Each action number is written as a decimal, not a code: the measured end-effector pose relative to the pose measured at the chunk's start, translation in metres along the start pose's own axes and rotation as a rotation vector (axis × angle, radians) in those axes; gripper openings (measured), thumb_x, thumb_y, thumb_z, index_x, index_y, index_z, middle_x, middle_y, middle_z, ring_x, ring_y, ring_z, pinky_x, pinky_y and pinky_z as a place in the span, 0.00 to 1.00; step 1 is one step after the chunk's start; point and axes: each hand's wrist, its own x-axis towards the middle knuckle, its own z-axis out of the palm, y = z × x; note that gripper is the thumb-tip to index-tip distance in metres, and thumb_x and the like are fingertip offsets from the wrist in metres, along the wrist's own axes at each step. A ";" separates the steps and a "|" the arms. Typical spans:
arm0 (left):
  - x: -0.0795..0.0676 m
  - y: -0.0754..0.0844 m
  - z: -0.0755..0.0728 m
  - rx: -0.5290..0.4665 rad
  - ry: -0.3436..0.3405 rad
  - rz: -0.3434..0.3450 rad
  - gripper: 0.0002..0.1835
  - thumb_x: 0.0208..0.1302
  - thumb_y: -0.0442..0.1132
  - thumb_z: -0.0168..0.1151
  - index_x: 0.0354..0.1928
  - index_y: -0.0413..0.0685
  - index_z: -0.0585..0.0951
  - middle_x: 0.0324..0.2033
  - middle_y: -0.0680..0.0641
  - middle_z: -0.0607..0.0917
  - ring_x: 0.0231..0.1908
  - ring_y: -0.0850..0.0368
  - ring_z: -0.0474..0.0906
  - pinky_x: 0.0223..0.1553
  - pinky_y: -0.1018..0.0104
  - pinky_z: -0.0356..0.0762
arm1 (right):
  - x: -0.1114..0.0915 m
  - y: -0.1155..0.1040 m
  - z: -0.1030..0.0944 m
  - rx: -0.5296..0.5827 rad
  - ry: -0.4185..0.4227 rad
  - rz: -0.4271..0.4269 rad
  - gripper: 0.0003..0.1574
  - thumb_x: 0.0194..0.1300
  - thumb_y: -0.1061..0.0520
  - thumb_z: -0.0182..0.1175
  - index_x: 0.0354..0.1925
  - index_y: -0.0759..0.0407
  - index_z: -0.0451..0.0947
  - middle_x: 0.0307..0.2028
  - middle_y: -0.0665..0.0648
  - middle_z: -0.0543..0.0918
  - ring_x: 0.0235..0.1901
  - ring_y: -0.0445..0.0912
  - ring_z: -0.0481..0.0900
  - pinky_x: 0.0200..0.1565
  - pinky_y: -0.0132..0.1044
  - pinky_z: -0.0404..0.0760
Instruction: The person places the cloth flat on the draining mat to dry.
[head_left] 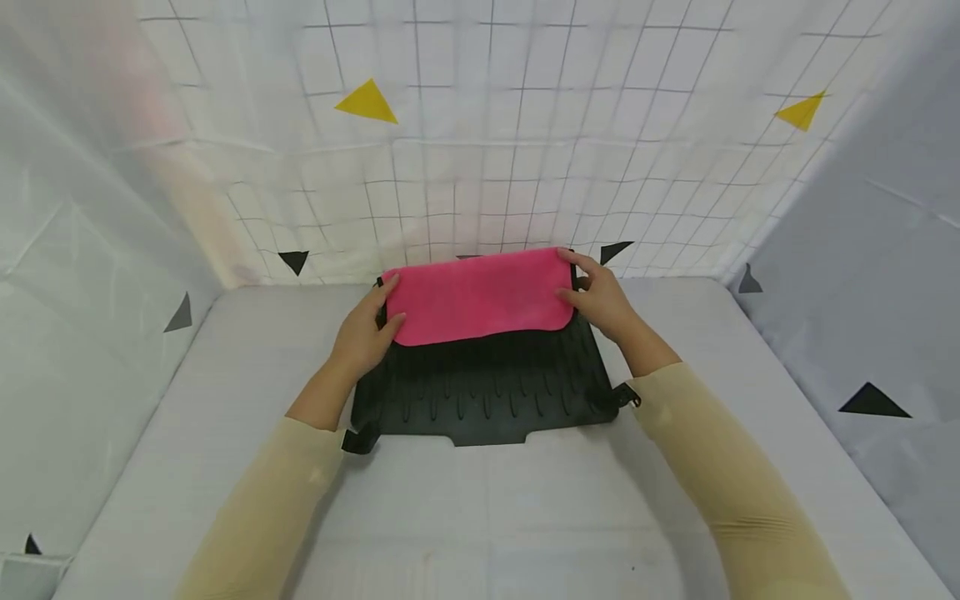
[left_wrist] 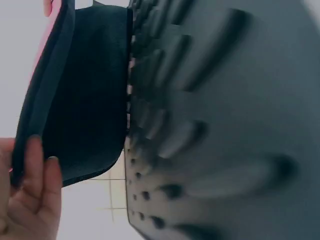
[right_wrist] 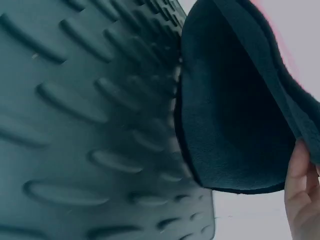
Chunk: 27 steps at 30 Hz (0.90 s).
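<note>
A pink folded cloth mat point(head_left: 480, 296) with a dark fabric underside point(left_wrist: 95, 90) is held over the far part of a black ridged plastic tray point(head_left: 487, 396). My left hand point(head_left: 363, 333) pinches the mat's left end, thumb on the pink face. At the opposite end, my right hand point(head_left: 596, 296) grips the edge between thumb and fingers. In the right wrist view, the dark layers point(right_wrist: 240, 100) hang apart in a fold, with the lower edge right at the tray's ridged surface point(right_wrist: 90, 125).
The tray lies on a white table point(head_left: 480, 517), its tabbed edge towards me. A white gridded sheet point(head_left: 487, 125) rises behind, and pale curtains point(head_left: 862, 275) stand at both sides. Black straps point(head_left: 362, 439) are at both sleeve cuffs.
</note>
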 end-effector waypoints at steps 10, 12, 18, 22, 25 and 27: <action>-0.020 -0.017 0.009 -0.013 -0.403 -0.099 0.36 0.70 0.39 0.64 0.76 0.46 0.61 0.59 0.39 0.76 0.29 0.55 0.80 0.34 0.61 0.80 | -0.017 0.042 0.007 -0.132 -0.330 0.147 0.49 0.67 0.58 0.66 0.78 0.53 0.54 0.54 0.66 0.73 0.34 0.52 0.79 0.42 0.42 0.80; -0.022 -0.016 0.009 -0.027 -0.395 -0.102 0.36 0.69 0.39 0.64 0.76 0.46 0.62 0.54 0.40 0.78 0.29 0.56 0.80 0.32 0.62 0.79 | -0.023 0.044 0.007 -0.101 -0.351 0.154 0.51 0.66 0.59 0.67 0.78 0.52 0.53 0.58 0.64 0.72 0.36 0.52 0.81 0.45 0.44 0.81; -0.027 -0.010 0.011 -0.043 -0.415 -0.115 0.33 0.70 0.40 0.63 0.74 0.47 0.65 0.51 0.42 0.81 0.34 0.58 0.83 0.39 0.62 0.78 | -0.040 0.046 0.007 -0.097 -0.405 0.146 0.48 0.66 0.60 0.67 0.77 0.57 0.55 0.61 0.67 0.72 0.42 0.51 0.85 0.50 0.46 0.82; -0.029 -0.007 0.012 -0.053 -0.387 -0.102 0.34 0.71 0.39 0.63 0.75 0.45 0.63 0.47 0.42 0.82 0.33 0.58 0.83 0.37 0.62 0.77 | -0.049 0.046 0.005 -0.107 -0.372 0.115 0.44 0.67 0.61 0.66 0.75 0.61 0.60 0.64 0.67 0.72 0.41 0.52 0.85 0.51 0.46 0.82; -0.032 -0.006 0.011 -0.075 -0.353 -0.103 0.35 0.71 0.39 0.63 0.76 0.45 0.61 0.45 0.42 0.83 0.32 0.56 0.83 0.34 0.62 0.76 | -0.055 0.042 0.001 -0.080 -0.343 0.111 0.42 0.67 0.61 0.66 0.74 0.60 0.62 0.63 0.67 0.73 0.42 0.54 0.85 0.50 0.47 0.81; -0.035 -0.004 0.009 -0.093 -0.343 -0.111 0.37 0.70 0.39 0.64 0.76 0.47 0.60 0.45 0.43 0.82 0.33 0.55 0.83 0.34 0.62 0.75 | -0.060 0.038 -0.003 -0.076 -0.338 0.123 0.42 0.67 0.60 0.66 0.74 0.58 0.62 0.56 0.68 0.78 0.42 0.56 0.84 0.47 0.46 0.80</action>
